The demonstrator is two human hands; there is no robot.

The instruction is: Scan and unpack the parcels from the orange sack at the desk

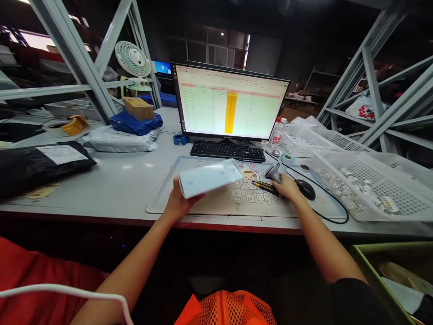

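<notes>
My left hand [179,201] is closed around one end of a pale white box [206,178] in shiny clear wrap, holding it tilted above the printed desk mat [162,192]. On the right side of the mat, my right hand [287,186] has its fingers around the handle of a grey barcode scanner [273,171]. Part of the handle is hidden by the fingers. Beneath that hand lie dark, yellow-striped pens or cutters [265,186]. A black mouse [305,189] sits just to its right, beside the scanner's black cable [341,205].
Behind the mat stand a black keyboard [227,150] and a monitor [230,104] showing a spreadsheet. White perforated baskets [368,180] line the right. Wrapped parcels [122,139], a black package [40,164] and a tape dispenser [74,125] occupy the left. Metal frames rise on both sides.
</notes>
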